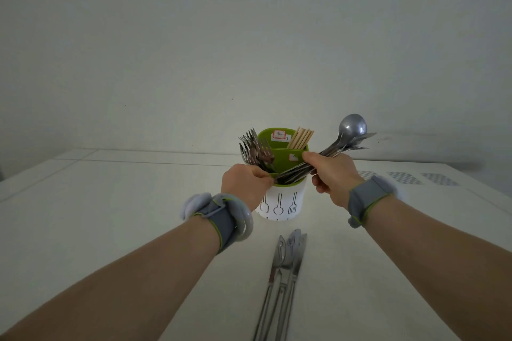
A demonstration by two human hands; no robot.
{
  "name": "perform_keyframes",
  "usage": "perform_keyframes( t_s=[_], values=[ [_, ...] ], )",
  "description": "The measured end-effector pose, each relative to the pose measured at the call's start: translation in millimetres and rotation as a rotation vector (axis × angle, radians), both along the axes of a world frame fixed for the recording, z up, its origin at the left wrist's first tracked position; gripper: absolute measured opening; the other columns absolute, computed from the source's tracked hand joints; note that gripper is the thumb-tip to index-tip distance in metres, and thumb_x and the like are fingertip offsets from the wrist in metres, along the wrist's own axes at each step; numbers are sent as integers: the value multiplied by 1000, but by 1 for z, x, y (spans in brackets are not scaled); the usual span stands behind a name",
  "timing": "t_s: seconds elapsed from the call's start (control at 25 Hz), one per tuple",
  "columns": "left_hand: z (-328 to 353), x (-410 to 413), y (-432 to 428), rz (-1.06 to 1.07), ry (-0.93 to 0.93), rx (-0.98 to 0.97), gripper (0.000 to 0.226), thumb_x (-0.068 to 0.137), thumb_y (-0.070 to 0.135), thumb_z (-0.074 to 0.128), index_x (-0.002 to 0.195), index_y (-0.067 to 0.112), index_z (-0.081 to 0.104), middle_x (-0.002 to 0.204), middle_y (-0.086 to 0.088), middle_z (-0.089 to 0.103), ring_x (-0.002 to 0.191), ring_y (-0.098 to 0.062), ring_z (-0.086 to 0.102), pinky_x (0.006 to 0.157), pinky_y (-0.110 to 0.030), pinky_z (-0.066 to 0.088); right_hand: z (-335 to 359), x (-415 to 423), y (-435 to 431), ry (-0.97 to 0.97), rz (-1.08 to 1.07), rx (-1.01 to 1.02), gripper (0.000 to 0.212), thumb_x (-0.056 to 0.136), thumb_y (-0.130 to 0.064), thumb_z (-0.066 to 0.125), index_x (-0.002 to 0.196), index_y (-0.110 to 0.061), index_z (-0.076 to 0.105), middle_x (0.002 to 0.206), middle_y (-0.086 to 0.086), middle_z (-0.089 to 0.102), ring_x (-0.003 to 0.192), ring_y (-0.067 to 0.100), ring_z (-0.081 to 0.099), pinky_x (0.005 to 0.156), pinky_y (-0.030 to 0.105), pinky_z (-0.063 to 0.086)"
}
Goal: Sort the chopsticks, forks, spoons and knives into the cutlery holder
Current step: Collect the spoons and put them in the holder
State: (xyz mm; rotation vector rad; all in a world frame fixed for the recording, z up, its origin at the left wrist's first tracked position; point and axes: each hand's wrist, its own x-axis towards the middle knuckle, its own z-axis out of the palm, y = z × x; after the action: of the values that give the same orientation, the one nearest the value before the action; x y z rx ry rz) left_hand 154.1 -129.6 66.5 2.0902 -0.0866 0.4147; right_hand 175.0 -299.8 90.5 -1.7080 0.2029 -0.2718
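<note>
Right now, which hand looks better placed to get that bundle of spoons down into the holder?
The right hand, probably. It already holds the bundle of spoons, whose handle ends dip into the cutlery holder. The left hand sits at the holder's rim beside the forks, steadying.

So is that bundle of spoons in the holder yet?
Partly. The metal spoons lean tilted, handles inside the green-and-white holder, bowls outside, gripped by the right hand.

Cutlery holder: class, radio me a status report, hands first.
Right hand shut on spoon bundle, tilted over cutlery holder. Left hand gripping at rim by forks. Three pieces unsorted on table.
</note>
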Motion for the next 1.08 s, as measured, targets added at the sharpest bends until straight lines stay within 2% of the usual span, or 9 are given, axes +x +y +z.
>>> perform_keyframes(
  t_s=[0.2,0.32,0.4,0.48,0.56,0.64,0.8,0.96,1.08],
  values=[
    [-9,-2,1,-50,-97,215,19,86,27,59,95,20,74,87,-5,69,79,-20,55,71,-24,39,-10,1,9,-24,40,-73,27,77,-34,74,76,-9,63,48,0,42,38,12,32,32,18,28],
    [-12,1,2,-67,-149,276,21,88,28,57,99,20,73,91,-9,68,87,-26,57,73,-26,40,-17,0,13,-82,22,-1,21,76,-32,76,78,-14,66,55,-3,55,35,6,45,32,15,32],
    [-14,2,2,-63,-165,278,20,88,29,58,99,21,73,92,-10,67,88,-27,57,74,-27,39,-22,-1,17,-157,29,16,16,75,-29,76,80,-19,65,69,-2,65,47,-1,59,40,14,42],
    [-15,2,2,-57,-177,273,20,87,29,58,98,22,73,92,-10,67,88,-26,57,72,-26,38,-26,-1,21,-208,11,-48,28,74,-28,77,97,-18,64,90,1,71,78,10,68,63,25,55],
    [-15,3,1,-59,-187,284,19,87,29,58,97,23,73,91,-9,67,86,-25,57,71,-25,38,-28,1,25,-207,-24,-131,49,71,-29,77,114,-14,59,106,6,70,95,22,67,82,39,57],
    [-15,4,1,-66,-201,289,18,87,28,59,95,22,74,89,-10,66,85,-26,57,72,-28,41,-30,3,26,-156,-32,-148,62,66,-34,79,119,-11,56,113,11,66,99,28,65,85,45,56],
    [-17,4,0,-72,-218,244,16,86,27,60,91,22,74,87,-10,66,83,-26,58,74,-33,46,-39,2,28,-31,-21,-209,77,63,-45,80,124,-10,50,120,17,56,107,33,59,90,45,53],
    [-19,4,0,-78,-231,234,17,87,28,60,93,23,74,85,-7,66,81,-23,57,70,-29,43,-43,-3,27,37,91,-186,83,62,-56,76,129,-17,45,124,15,53,111,33,55,95,44,50],
    [-21,-2,0,-55,-243,150,17,86,26,60,97,24,73,84,-3,62,78,-17,55,69,-22,38,-43,-6,21,56,148,-154,88,65,-56,74,136,-20,37,134,12,46,117,30,50,88,36,47]
  ],
)
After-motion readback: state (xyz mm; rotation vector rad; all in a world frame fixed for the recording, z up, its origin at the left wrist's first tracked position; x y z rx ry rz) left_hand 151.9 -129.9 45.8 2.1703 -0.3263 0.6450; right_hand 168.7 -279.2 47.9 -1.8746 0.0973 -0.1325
